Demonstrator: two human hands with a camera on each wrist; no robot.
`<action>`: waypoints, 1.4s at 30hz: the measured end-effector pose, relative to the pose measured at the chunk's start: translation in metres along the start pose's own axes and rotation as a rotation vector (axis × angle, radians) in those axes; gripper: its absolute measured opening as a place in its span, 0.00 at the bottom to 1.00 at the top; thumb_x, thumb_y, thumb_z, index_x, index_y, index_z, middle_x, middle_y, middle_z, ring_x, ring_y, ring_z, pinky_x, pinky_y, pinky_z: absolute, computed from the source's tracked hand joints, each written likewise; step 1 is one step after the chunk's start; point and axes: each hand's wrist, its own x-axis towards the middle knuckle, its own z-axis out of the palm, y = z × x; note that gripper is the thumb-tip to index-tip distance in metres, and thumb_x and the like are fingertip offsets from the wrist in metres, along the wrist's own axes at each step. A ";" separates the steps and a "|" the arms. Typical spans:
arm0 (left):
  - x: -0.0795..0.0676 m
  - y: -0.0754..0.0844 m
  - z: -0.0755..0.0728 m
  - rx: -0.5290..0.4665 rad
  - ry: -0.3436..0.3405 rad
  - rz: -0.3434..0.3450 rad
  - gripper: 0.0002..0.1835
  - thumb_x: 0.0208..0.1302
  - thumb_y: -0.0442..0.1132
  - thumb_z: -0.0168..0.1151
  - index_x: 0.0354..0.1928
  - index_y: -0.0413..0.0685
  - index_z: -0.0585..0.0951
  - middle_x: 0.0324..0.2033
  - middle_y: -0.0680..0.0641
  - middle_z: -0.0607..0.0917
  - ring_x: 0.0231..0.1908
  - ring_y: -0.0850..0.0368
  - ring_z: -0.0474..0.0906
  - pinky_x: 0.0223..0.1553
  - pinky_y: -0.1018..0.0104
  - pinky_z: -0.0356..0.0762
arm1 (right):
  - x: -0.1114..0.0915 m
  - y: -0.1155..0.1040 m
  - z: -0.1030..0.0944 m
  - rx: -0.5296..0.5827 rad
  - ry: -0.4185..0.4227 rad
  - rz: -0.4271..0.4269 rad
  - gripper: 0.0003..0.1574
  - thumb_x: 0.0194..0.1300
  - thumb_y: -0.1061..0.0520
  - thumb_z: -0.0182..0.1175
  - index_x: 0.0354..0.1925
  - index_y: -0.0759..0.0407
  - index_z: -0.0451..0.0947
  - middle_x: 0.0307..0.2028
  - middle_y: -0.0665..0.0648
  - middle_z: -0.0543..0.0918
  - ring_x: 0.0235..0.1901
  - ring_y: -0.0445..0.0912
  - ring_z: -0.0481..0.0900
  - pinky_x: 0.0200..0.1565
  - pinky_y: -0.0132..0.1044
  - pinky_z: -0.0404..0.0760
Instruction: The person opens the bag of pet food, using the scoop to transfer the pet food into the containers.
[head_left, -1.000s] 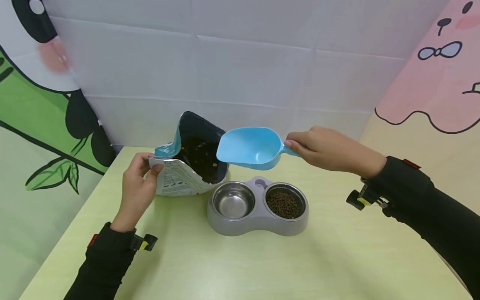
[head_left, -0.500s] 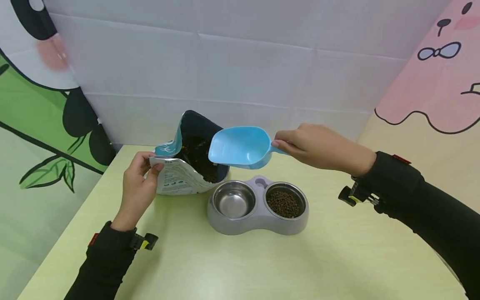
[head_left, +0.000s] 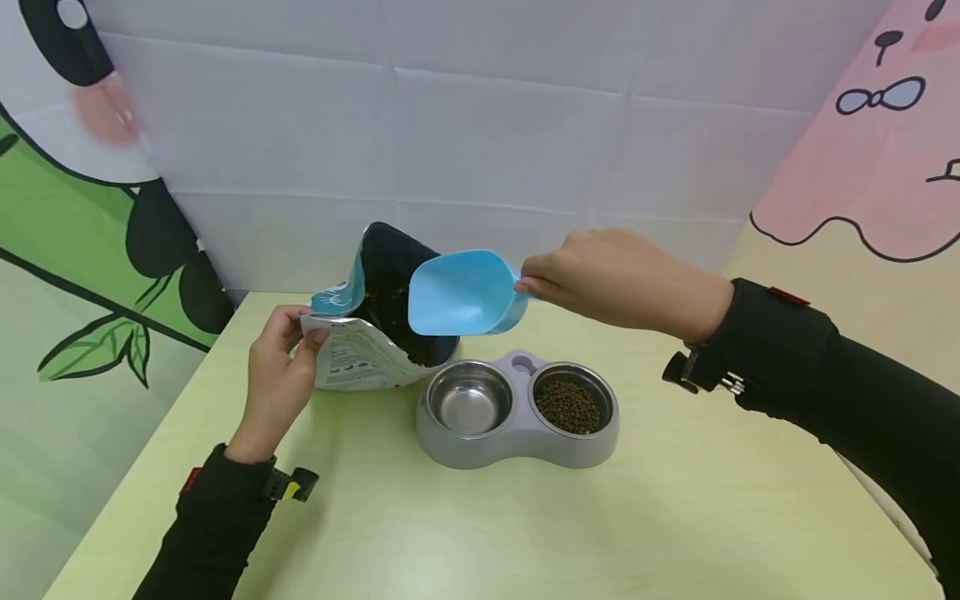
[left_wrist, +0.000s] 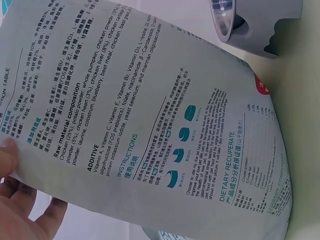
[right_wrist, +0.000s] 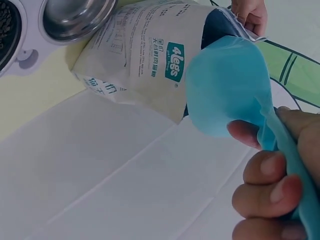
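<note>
My left hand [head_left: 281, 375] pinches the near edge of a pet food bag [head_left: 360, 354], holding its mouth spread. Dark kibble shows inside, and printed text covers the bag [left_wrist: 150, 110] in the left wrist view. A blue scoop [head_left: 465, 292] is in my right hand [head_left: 618, 279], fingers curled round its handle [right_wrist: 295, 170]. The scoop's front overlaps the right side of the bag's mouth, and no kibble shows in it. Just in front stands a grey double feeder [head_left: 517, 442]. Its left steel bowl [head_left: 468, 400] is empty; the right bowl holds brown kibble [head_left: 570, 407].
All of this stands on a pale yellow-green table [head_left: 525, 533]. A white cloth backdrop [head_left: 510, 142] rises close behind the bag, with a panda print at the left and a pink cartoon print [head_left: 855, 167] at the right.
My right hand has moved the scoop left to the bag's mouth, tipping it a little more. The left hand, bag and feeder stay nearly where they were.
</note>
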 end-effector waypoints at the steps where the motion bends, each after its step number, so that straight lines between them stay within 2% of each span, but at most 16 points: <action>1: 0.000 0.000 0.000 -0.001 0.000 0.000 0.11 0.61 0.29 0.53 0.45 0.39 0.68 0.45 0.44 0.77 0.50 0.52 0.72 0.52 0.53 0.71 | 0.001 -0.001 -0.001 -0.011 -0.003 0.003 0.18 0.69 0.46 0.45 0.22 0.48 0.64 0.14 0.47 0.59 0.16 0.41 0.59 0.19 0.34 0.59; 9: -0.001 -0.001 0.003 -0.012 0.000 0.002 0.10 0.61 0.28 0.52 0.45 0.39 0.68 0.44 0.44 0.77 0.49 0.53 0.72 0.52 0.50 0.71 | 0.009 -0.007 -0.006 -0.043 -0.030 0.005 0.21 0.69 0.47 0.45 0.19 0.49 0.62 0.14 0.48 0.59 0.16 0.42 0.58 0.20 0.34 0.58; 20: 0.000 -0.004 0.005 -0.021 0.000 0.015 0.11 0.61 0.29 0.53 0.45 0.39 0.68 0.45 0.44 0.77 0.49 0.53 0.72 0.52 0.51 0.71 | 0.016 -0.010 -0.010 -0.066 -0.041 -0.011 0.20 0.67 0.48 0.48 0.18 0.49 0.64 0.14 0.48 0.60 0.17 0.42 0.59 0.20 0.34 0.59; 27: -0.001 -0.005 0.003 -0.016 0.007 0.013 0.11 0.61 0.29 0.53 0.45 0.39 0.69 0.44 0.44 0.77 0.49 0.52 0.72 0.51 0.49 0.71 | 0.023 -0.011 -0.009 -0.064 -0.040 -0.029 0.21 0.67 0.48 0.48 0.17 0.50 0.63 0.14 0.47 0.60 0.17 0.41 0.58 0.20 0.33 0.58; 36: -0.002 -0.007 0.001 -0.013 0.012 0.007 0.10 0.61 0.29 0.53 0.45 0.40 0.69 0.44 0.44 0.77 0.50 0.52 0.72 0.51 0.49 0.71 | 0.036 -0.015 -0.006 -0.042 -0.049 -0.004 0.22 0.67 0.49 0.47 0.16 0.50 0.64 0.15 0.48 0.61 0.18 0.42 0.60 0.21 0.33 0.58; 42: -0.002 -0.006 0.000 -0.012 0.012 0.005 0.11 0.61 0.29 0.53 0.45 0.40 0.68 0.44 0.44 0.77 0.49 0.53 0.72 0.52 0.49 0.71 | 0.043 -0.023 -0.003 -0.069 -0.060 -0.004 0.22 0.66 0.48 0.49 0.16 0.51 0.63 0.15 0.48 0.60 0.18 0.42 0.60 0.21 0.33 0.58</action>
